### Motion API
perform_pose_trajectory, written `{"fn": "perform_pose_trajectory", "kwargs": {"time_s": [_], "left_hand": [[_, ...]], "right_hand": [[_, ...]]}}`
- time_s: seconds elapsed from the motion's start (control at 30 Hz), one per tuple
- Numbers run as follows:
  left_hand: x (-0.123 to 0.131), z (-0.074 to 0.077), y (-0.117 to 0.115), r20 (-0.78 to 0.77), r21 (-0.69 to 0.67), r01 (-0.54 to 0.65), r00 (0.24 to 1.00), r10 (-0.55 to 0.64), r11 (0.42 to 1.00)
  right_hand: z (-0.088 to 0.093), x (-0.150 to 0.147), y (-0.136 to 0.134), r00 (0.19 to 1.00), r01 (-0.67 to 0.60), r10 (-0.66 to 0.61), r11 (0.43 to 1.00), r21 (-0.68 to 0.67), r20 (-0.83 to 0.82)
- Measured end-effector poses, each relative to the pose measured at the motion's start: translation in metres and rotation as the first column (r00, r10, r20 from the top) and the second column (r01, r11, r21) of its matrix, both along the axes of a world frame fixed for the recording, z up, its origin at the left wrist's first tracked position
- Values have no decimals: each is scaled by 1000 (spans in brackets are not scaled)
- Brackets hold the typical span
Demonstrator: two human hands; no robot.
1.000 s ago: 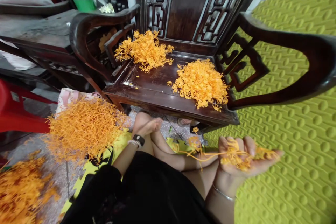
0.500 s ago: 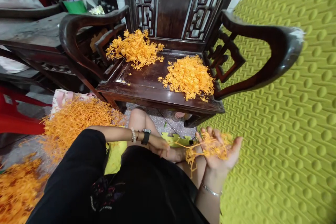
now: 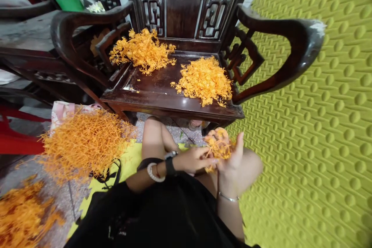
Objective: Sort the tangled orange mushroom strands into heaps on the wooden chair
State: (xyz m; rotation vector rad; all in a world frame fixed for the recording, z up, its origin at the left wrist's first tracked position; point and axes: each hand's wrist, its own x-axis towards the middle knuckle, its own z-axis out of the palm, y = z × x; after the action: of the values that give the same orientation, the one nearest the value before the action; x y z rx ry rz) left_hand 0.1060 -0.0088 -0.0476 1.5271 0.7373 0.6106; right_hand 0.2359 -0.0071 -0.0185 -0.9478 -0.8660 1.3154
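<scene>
My right hand [image 3: 231, 164] is palm up, fingers curled around a small bunch of thin, branching orange plastic flower pieces [image 3: 219, 148], thumb raised apart. My left hand [image 3: 196, 159] reaches across to the bunch, its fingers pinching at the near-left edge. The exact piece between those fingertips is partly hidden. In front, a heap of frilly orange pieces [image 3: 205, 79] lies on the right of the dark wooden chair seat [image 3: 157, 92]. A second heap [image 3: 145, 52] sits at the seat's back left.
Long thin orange strands [image 3: 87, 143] are piled over a pale bag on the floor at left. Another orange pile [image 3: 23, 217] lies nearer, at bottom left. A red plastic stool [image 3: 21, 135] stands at the left edge. Yellow bumpy matting [image 3: 305, 143] covers the right side.
My left hand has come right to meet the orange bunch, and the strand stretched between the hands is gone. My right hand has moved left and its fingers have curled more.
</scene>
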Motion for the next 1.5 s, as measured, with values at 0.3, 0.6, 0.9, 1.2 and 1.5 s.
{"fn": "perform_pose_trajectory", "kwargs": {"time_s": [0.3,0.6,0.9,1.2,1.5], "left_hand": [[-8,-4,0,81,-59,-333,938,337,941],[-18,5,13,-176,114,-227,954,244,967],[-23,15,8,-201,147,-194,954,221,970],[-35,11,5,-69,-17,54,996,-55,998],[-58,49,0,127,-83,267,959,-255,960]], "right_hand": [[-23,-60,0,889,450,-408,863,231,-206],[-15,-45,27,907,-258,179,952,-168,-380],[3,-29,48,969,48,-72,993,-109,-234],[28,-6,40,932,346,-331,934,90,-148],[77,-21,12,823,568,-557,802,185,-115]]}}
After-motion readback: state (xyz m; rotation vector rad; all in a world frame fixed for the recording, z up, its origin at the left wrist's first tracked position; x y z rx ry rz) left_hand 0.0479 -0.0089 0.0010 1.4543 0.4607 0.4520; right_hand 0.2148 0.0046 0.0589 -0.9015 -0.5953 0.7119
